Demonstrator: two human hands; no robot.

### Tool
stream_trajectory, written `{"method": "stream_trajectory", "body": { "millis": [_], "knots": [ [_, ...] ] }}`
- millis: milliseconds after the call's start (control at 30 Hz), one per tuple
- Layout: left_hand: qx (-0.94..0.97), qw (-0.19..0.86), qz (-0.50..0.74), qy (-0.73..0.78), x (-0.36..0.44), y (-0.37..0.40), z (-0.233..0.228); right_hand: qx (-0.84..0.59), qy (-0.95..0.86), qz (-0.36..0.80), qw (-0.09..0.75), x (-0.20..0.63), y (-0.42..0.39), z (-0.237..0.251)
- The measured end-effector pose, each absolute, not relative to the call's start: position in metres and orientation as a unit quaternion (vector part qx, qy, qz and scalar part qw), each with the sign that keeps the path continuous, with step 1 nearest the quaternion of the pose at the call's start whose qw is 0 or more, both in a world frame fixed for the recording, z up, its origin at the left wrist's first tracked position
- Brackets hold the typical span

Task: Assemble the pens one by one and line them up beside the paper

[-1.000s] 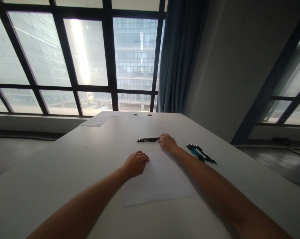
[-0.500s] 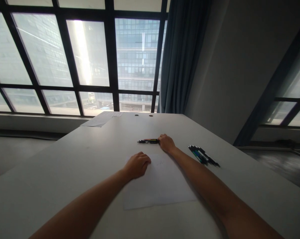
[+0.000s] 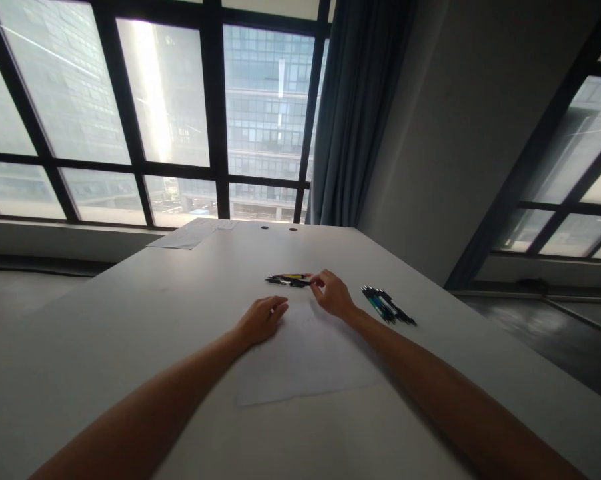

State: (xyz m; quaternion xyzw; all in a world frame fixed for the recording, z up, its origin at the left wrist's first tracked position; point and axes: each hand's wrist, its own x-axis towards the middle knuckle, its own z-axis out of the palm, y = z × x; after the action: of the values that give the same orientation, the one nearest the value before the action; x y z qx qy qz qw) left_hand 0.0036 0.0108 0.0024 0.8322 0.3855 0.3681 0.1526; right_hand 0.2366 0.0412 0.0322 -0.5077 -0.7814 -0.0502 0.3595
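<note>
A sheet of white paper (image 3: 305,363) lies on the white table in front of me. At its upper left edge rests my left hand (image 3: 260,320), palm down, fingers loosely bent with a gap beside the thumb and nothing held. Beyond the paper, my right hand (image 3: 331,293) pinches the right end of a black pen (image 3: 286,283) between thumb and fingertips. Right behind that pen lies another pen with a yellow and red part (image 3: 295,275), its right end close to my fingers.
Several dark pens (image 3: 388,307), some with blue or green parts, lie side by side to the right of my right forearm. Papers (image 3: 185,235) lie at the table's far left. Two small dark discs (image 3: 293,229) sit near the far edge, before a window and a blue curtain (image 3: 358,133).
My view has turned slightly right. My right hand has shifted its fingers onto the black pen's end, and the pens there now lie a little apart. The left hand has loosened slightly.
</note>
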Motion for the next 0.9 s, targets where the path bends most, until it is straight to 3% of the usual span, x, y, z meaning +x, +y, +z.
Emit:
{"method": "stream_trajectory", "body": {
  "millis": [100,233,667,900],
  "knots": [
    [0.799,0.203,0.401,0.398,0.003,0.015,0.0,-0.458,-0.797,-0.024,0.393,0.223,0.024,0.023],
    [0.764,0.268,0.444,0.385,0.002,0.02,-0.002,-0.428,-0.822,-0.017,0.376,0.213,0.012,0.013],
    [0.704,0.35,0.461,0.412,-0.001,0.028,-0.001,-0.305,-0.887,0.009,0.347,0.206,-0.007,0.013],
    [0.688,0.389,0.458,0.408,0.0,0.02,0.007,-0.307,-0.871,0.01,0.383,0.205,-0.007,0.01]
  ]
}}
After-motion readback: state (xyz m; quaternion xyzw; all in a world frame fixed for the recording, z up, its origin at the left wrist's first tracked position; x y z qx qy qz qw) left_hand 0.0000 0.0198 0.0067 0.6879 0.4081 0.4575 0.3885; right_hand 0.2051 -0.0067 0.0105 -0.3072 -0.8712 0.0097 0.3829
